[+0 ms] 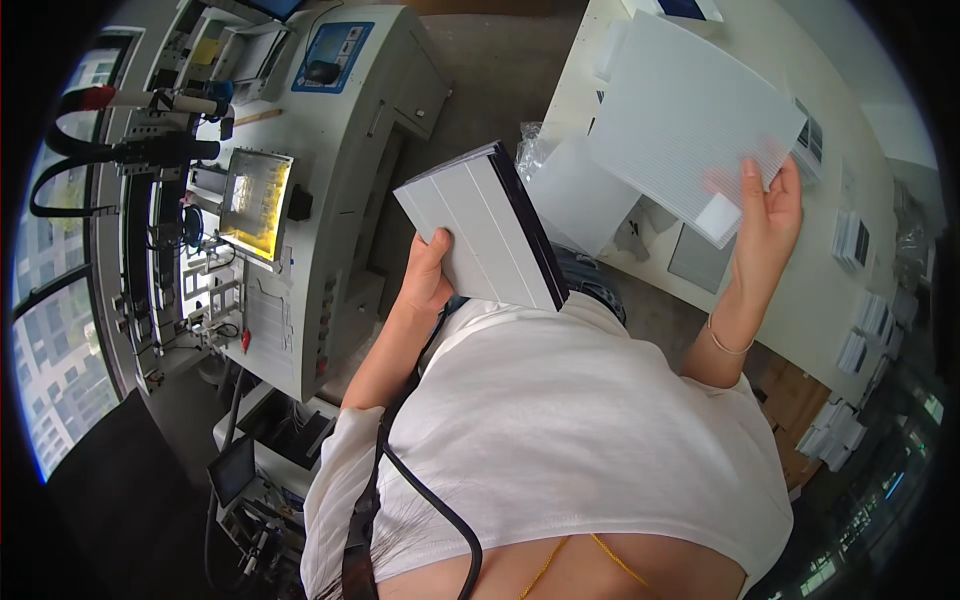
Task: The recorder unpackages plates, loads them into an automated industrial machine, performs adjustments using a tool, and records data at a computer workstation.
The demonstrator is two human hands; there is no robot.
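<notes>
White ribbed sheet (690,115), thin and stiff-looking, probably light and apt to flex, hangs above the surface (800,300); the right hand (768,215) pinches its lower corner, fingers closed on the edge. The left hand (432,270) clasps a grey stack of panels (480,225) from beneath, likely heavier, best held under the edge.

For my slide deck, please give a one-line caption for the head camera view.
Left hand holds a grey folding tablet case; right hand lifts a white ribbed sheet over the white table.
</notes>
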